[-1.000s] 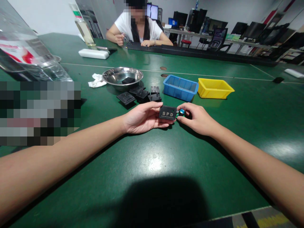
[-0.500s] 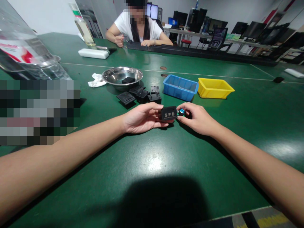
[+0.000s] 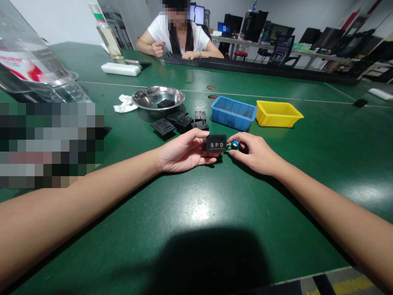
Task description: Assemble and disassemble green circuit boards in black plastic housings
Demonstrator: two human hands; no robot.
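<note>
The left hand grips the probably stiff SPD case; the right hand pinches a likely fragile circuit board, best held by edges.

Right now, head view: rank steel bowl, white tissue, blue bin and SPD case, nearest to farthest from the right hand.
1. SPD case, just left of the right hand.
2. Blue bin, beyond, slightly left.
3. Steel bowl, farther left.
4. White tissue, left of the bowl.
</note>
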